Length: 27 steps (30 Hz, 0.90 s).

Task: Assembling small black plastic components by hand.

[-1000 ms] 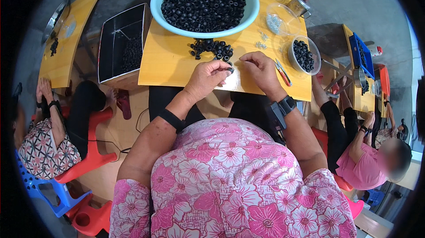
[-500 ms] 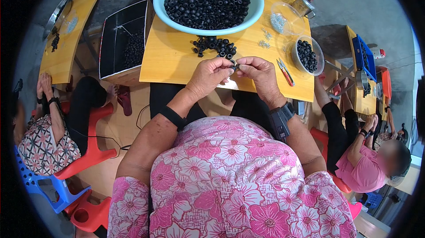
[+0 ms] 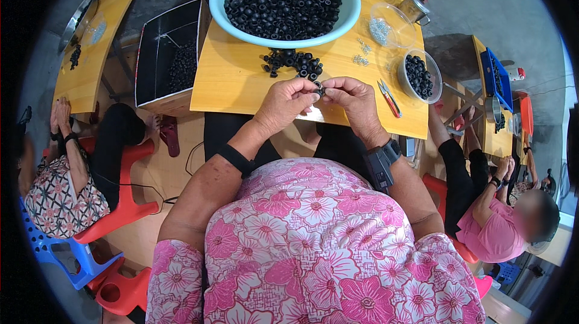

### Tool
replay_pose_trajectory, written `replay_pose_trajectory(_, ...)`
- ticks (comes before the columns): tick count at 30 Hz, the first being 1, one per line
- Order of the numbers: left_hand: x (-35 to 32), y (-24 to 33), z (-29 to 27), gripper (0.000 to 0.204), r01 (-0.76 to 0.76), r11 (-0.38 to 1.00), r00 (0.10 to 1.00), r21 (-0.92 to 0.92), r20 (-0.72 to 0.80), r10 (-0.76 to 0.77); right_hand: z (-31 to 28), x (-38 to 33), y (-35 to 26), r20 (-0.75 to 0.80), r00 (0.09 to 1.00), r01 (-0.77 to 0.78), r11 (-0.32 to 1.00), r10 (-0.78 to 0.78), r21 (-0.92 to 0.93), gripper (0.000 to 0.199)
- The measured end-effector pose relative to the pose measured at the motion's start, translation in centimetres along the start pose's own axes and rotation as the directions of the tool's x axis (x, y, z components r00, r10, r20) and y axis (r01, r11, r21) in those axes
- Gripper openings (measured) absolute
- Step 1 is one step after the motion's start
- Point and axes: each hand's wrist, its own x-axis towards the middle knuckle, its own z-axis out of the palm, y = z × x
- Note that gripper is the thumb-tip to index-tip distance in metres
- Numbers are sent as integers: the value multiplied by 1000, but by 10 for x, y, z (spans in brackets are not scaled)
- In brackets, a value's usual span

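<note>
Over the near edge of the yellow table (image 3: 241, 92), my two hands meet fingertip to fingertip. My left hand (image 3: 288, 101) is closed in a pinch on a small black ring-shaped part (image 3: 318, 90). Against the same part, my right hand (image 3: 354, 101) pinches with thumb and forefinger; whatever it holds is too small and covered to name. Just beyond the fingertips lies a loose pile of black ring-shaped parts (image 3: 309, 66). A pair of small thread snips with red handles (image 3: 389, 99) rests to the right of my right hand.
A large light-blue basin (image 3: 217, 7) full of black parts stands at the back. On the right are a clear tub of black parts (image 3: 417, 76), a clear tub of small shiny pieces (image 3: 380, 29) and a metal mug (image 3: 414, 7). People sit at tables on both sides.
My hands stay nearly in place, still pinching the small black part, with only a slight shift at the fingertips. The things on the table have not moved.
</note>
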Motion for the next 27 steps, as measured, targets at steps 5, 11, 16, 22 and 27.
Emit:
replay_pose_trajectory(5,0,-1,0,16,-4,1000,1000,-6,2,4,1,-1,0,-7,1000,21,1000,-21,-9,15)
replay_pose_trajectory(11,0,-3,0,17,-5,1000,1000,-13,-6,5,-1,0,3,-11,999,34,997,-35,-70,15)
replay_pose_trajectory(16,1,-1,0,14,-13,1000,1000,15,-6,14,-2,-1,2,-11,998,65,992,-67,-104,14)
replay_pose_trajectory(22,0,1,1,13,-17,1000,1000,20,-8,17,-1,0,4,-11,990,137,969,-142,-206,13)
replay_pose_trajectory(27,0,0,-1,12,-30,999,1000,30,1,30,0,1,5,-8,982,177,947,-186,-267,12)
